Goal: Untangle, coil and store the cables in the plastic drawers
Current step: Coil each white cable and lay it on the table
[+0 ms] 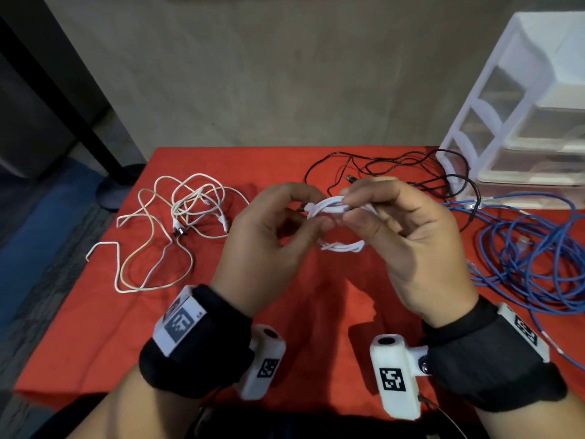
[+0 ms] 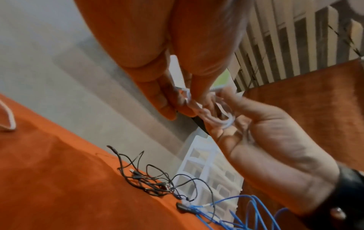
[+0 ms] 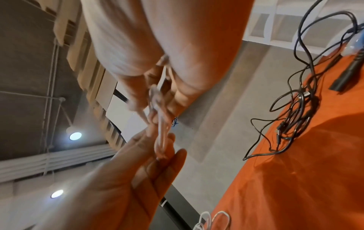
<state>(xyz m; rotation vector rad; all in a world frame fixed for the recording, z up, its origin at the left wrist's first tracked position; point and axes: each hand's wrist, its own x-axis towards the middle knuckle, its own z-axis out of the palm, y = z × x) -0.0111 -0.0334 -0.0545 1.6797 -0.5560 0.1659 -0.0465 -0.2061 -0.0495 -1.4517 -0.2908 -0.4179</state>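
Observation:
A small white cable coil is held up over the red cloth between both hands. My left hand pinches its left end with thumb and curled fingers. My right hand grips the bundled strands from the right, and a loop hangs below the fingers. The left wrist view shows the coil lying across the right hand's fingers. In the right wrist view the bundle runs between both hands. The white plastic drawers stand at the back right, with their drawers pushed in.
A tangle of white and cream cables lies on the left of the red cloth. A thin black cable sprawls behind the hands next to the drawers. A heap of blue cable fills the right side.

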